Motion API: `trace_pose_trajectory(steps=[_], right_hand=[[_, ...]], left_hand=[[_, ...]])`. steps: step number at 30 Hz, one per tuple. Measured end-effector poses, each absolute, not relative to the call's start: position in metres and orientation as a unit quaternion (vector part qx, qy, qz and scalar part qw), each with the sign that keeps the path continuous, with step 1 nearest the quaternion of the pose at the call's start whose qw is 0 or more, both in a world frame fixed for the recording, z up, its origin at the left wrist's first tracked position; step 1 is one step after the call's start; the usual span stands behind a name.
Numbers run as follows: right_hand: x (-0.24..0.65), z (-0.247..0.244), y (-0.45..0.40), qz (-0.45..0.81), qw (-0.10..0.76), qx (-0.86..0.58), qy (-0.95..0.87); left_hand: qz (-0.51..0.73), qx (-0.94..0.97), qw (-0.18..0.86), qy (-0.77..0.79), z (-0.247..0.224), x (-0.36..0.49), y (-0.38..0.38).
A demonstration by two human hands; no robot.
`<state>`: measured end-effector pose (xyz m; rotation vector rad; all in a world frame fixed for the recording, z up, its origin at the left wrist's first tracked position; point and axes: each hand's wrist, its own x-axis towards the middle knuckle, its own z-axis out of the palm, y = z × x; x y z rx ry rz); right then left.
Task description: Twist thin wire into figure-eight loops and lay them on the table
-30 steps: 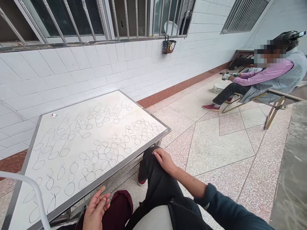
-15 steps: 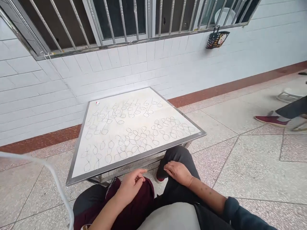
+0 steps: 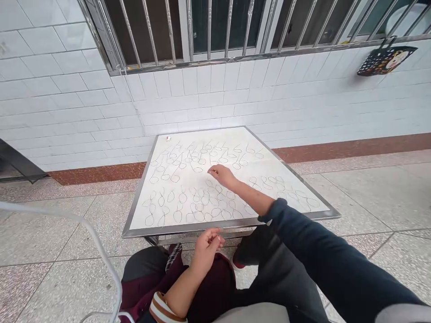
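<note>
My right hand reaches out over the middle of a white-topped table. Its fingers are pinched together, and whatever they hold, if anything, is too small to make out. Around it are many thin dark looped lines, some like figure eights, such as a loop by the fingertips. Whether these are threads lying there or drawn lines, I cannot tell. My left hand hovers above my lap in front of the near table edge, loosely curled with fingers apart, holding nothing visible.
A metal rim borders the table. A small white-and-red object lies at its far left corner. Behind stands a tiled wall with a barred window and a hanging patterned bag. A pale curved tube is at left.
My right hand has lifted off my knee and stretched forward over the table. My left hand stays above my lap. The view has turned left.
</note>
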<state>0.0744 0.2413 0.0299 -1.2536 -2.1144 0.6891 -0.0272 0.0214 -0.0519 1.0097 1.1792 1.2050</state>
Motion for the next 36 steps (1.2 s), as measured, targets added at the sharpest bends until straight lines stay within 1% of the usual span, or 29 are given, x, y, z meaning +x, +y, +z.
trace_pose_trajectory(steps=[5,9,13,21,26,33,36], right_hand=[[0.018,0.02,0.31,0.252,0.223,-0.512,-0.79],[-0.007,0.006,0.335,0.23,0.183,-0.543,-0.787],[-0.012,0.0,0.351,0.212,0.139,-0.559,-0.789],[-0.012,-0.005,0.35,0.177,0.08,-0.562,-0.804],[-0.013,-0.004,0.347,0.158,0.056,-0.572,-0.803],[-0.011,0.011,0.343,0.187,0.018,-0.57,-0.8],[-0.012,0.021,0.334,0.199,0.033,-0.564,-0.801]], left_hand=[[0.528,0.405,0.556,0.497,-0.053,-0.04,0.017],[0.537,0.382,0.569,0.491,-0.053,-0.042,0.015],[0.541,0.364,0.576,0.492,-0.051,-0.045,0.015],[0.536,0.335,0.591,0.501,-0.045,-0.046,0.017],[0.556,0.315,0.582,0.503,-0.046,-0.045,0.019],[0.558,0.321,0.579,0.5,-0.041,-0.041,0.017],[0.56,0.323,0.576,0.5,-0.039,-0.039,0.015]])
